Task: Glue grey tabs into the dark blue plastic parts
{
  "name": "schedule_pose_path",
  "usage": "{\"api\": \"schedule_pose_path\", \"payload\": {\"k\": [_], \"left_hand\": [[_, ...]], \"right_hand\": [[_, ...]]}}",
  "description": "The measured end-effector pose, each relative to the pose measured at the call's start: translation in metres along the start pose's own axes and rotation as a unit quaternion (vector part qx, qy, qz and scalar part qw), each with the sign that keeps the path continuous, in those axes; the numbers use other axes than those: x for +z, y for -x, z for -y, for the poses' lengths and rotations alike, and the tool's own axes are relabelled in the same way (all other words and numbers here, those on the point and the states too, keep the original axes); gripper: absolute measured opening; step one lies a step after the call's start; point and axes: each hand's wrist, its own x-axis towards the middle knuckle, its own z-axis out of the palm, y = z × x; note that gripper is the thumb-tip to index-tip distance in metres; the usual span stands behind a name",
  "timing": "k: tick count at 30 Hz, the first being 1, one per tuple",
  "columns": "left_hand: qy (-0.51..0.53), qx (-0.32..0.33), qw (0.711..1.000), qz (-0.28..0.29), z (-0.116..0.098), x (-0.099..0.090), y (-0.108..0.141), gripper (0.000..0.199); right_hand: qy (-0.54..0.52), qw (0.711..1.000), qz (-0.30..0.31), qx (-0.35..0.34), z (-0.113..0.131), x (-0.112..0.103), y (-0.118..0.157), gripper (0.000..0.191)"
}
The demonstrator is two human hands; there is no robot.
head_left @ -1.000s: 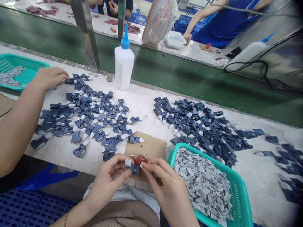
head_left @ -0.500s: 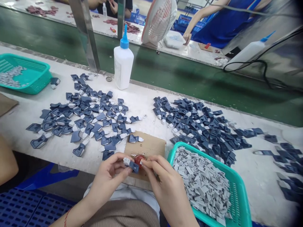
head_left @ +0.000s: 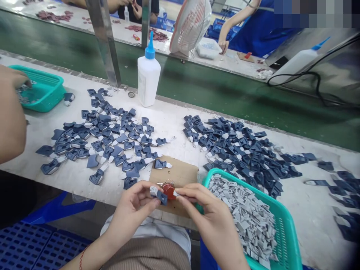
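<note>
My left hand (head_left: 136,205) pinches a dark blue part with a light grey tip (head_left: 159,195) between thumb and fingers. Close to its right, my right hand (head_left: 204,205) holds a small light grey piece (head_left: 176,193) in its fingertips, at the edge of a round red cap or dish (head_left: 168,191). That red thing sits on a brown cardboard piece (head_left: 180,171), with shiny liquid around its rim. Another blue part (head_left: 162,164) lies at the cardboard's upper left. To the right, a green basket (head_left: 284,225) holds many light grey pieces (head_left: 247,221).
Loose blue parts form a left pile (head_left: 107,131) and a right pile (head_left: 239,146). A white bottle (head_left: 149,80) stands behind. Another person's arm (head_left: 11,116) reaches to a green basket (head_left: 47,95) at far left. A fan (head_left: 191,26) and other people are beyond the divider.
My right hand has moved slightly right with the small grey piece, away from the blue part. At far left, the other person's arm has come over the green basket. The view has shifted slightly.
</note>
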Motion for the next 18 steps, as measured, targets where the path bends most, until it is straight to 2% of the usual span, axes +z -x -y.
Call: {"api": "schedule_pose_path", "payload": {"k": [3, 6, 11, 18], "left_hand": [[0.010, -0.014, 1.000, 0.021, -0.004, 0.008, 0.001, 0.013], [0.022, -0.010, 0.999, 0.031, -0.008, 0.017, 0.001, 0.014], [0.026, -0.017, 0.999, 0.042, -0.011, 0.027, -0.002, 0.017], [-0.023, 0.000, 0.999, 0.023, -0.010, 0.029, 0.002, 0.015]], "right_hand": [[-0.149, 0.987, 0.001, 0.067, 0.003, -0.008, -0.001, 0.011], [-0.238, 0.964, 0.009, 0.116, 0.007, -0.010, 0.000, 0.012], [-0.264, 0.955, 0.012, 0.133, 0.008, -0.009, 0.004, 0.015], [-0.228, 0.968, 0.017, 0.101, 0.003, -0.007, 0.010, 0.014]]}}
